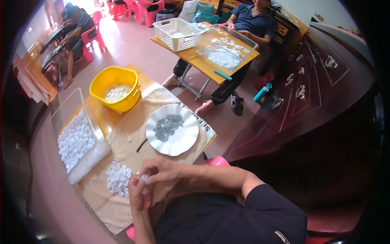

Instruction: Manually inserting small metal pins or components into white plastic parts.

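Apparently the step in hand is fine fingertip work: my left hand [139, 194] and right hand [161, 170] meet, the grip of each nearly closed in a pinch on a small white piece [144, 177], just beside the loose pile of white ovals [118, 177] on the cloth [106, 208]. With much of that piece hidden, I judge the next move calls for a light, steady pinch; the grey bits [168, 127] on the plate [185, 142] lie apart, untouched.
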Available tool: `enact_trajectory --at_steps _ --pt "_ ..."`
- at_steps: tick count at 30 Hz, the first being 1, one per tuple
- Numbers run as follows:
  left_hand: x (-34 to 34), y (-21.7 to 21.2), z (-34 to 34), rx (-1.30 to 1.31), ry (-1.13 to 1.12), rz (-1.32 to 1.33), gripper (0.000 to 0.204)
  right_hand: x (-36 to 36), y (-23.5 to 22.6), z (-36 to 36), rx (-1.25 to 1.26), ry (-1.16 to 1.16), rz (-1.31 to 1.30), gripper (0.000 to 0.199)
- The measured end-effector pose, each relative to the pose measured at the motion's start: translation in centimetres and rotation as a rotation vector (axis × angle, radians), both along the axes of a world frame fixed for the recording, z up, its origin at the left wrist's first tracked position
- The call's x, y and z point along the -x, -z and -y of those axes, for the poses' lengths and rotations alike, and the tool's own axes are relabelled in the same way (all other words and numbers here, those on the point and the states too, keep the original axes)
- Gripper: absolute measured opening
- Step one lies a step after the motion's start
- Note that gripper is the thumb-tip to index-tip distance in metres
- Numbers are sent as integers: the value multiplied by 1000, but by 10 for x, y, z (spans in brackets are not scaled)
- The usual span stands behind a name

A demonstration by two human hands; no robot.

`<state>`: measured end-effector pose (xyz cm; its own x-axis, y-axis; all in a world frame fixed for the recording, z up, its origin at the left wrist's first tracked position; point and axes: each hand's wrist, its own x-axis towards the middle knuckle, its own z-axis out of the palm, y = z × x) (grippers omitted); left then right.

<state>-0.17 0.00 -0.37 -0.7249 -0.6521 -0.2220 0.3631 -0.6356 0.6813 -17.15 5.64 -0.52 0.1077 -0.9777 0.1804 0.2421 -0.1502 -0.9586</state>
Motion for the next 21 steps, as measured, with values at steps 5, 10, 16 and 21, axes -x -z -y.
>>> enact_trajectory --at_steps 5,10,16,21 --pt "2 7 4 -32 37 -2 8 4 3 -2 3 78 -95 15" --pt "2 6 2 -78 1 -50 7 4 2 0 44 142 -189 14" --pt "1 8 1 -98 5 -42 5 6 -12 4 -108 416 -243 9" --pt "1 7 2 -72 19 -9 7 26 -45 22 72 677 -292 17"
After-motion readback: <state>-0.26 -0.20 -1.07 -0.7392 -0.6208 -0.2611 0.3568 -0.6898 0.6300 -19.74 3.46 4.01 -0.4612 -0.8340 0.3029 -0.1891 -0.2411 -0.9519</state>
